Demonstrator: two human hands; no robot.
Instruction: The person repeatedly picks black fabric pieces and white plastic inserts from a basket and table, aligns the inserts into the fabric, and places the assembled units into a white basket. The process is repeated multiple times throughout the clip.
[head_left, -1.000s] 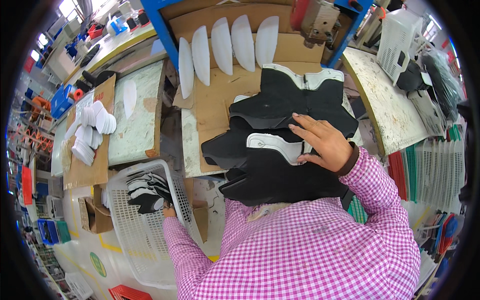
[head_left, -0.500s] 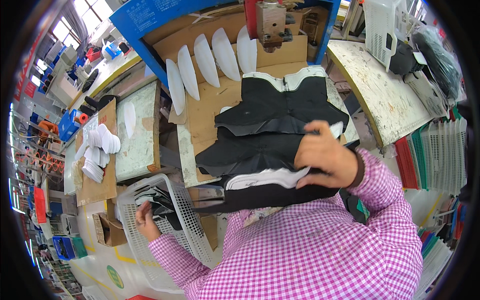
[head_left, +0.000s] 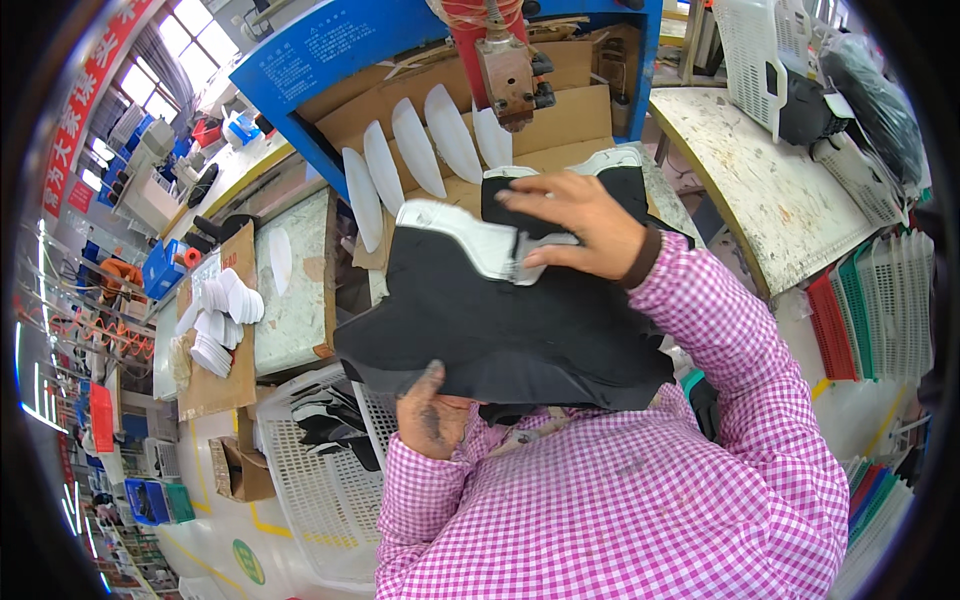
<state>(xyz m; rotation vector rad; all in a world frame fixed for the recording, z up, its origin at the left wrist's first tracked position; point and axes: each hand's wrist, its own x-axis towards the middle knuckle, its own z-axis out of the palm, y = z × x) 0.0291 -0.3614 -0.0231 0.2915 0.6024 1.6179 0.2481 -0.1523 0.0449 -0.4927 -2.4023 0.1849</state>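
Note:
A large black fabric piece (head_left: 480, 320) with a white curved border lies spread in front of my body. At its near left edge is my left hand (head_left: 432, 418), thumb on top and the other fingers under the edge. Over the far side hovers my right hand (head_left: 585, 225), fingers stretched and apart from the thumb. The thumb tip is by the white border (head_left: 455, 232), near a small greyish strip (head_left: 545, 243) that is blurred. Behind the right hand, another black piece with white edging (head_left: 622, 185) lies partly covered on the machine's table.
A blue machine frame (head_left: 330, 75) with a metal press head (head_left: 508, 75) stands ahead. White half-moon pieces (head_left: 418, 147) lean on cardboard inside it. White cut pieces (head_left: 225, 305) are piled at left. A white basket (head_left: 310, 490) with dark pieces is at lower left.
My left hand has come from the basket to the black piece's near edge. My right hand has moved away and left, and a black piece now lies closer to me, over the others.

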